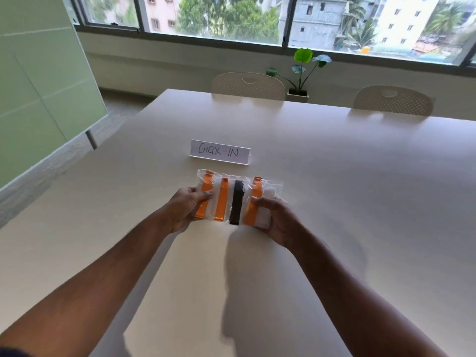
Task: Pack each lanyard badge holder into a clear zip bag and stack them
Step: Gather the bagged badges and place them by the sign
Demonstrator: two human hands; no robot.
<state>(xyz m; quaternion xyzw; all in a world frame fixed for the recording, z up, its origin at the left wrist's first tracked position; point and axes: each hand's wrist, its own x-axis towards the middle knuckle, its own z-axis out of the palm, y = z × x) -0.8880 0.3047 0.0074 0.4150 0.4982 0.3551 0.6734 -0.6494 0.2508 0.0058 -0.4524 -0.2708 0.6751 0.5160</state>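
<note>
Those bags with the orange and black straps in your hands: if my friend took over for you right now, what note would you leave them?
Left hand: grips the left end of the bagged lanyards.
Right hand: grips the right end of the same bundle.
Where: the bundle is held just in front of the CHECK-IN sign, over the table; three orange straps and one black strap show through the clear bags.
Done: four straps look bagged and gathered side by side.
Left: set them down as a neat stack. No loose lanyards or spare bags are in view.
</note>
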